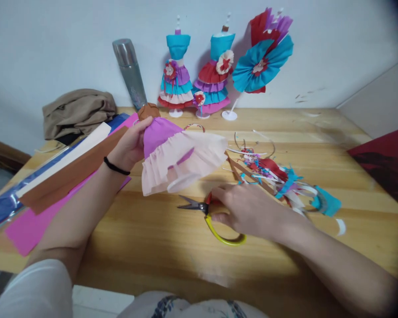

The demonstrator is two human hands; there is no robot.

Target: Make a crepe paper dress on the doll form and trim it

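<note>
My left hand (132, 143) is closed around the waist of a small paper dress (162, 134) on a dress form. The dress has a brown top, a purple skirt and a pale pink ruffle, and it lies tilted with the hem toward the right. Over the table's middle, my right hand (240, 205) has its fingers on the handles of a pair of scissors (227, 240), one handle red and one yellow. The scissors' blades are parted and point left, just below the ruffle, apart from it. Part of the red handle is hidden by my fingers.
Two finished-looking paper dresses (177, 84) and a fan-shaped one (263, 64) stand on white bases along the wall. A flask (131, 73) and brown cloth (78, 112) are at back left. Coloured paper sheets (73, 170) lie left; paper scraps (268, 170) and a tape roll (320, 201) lie right.
</note>
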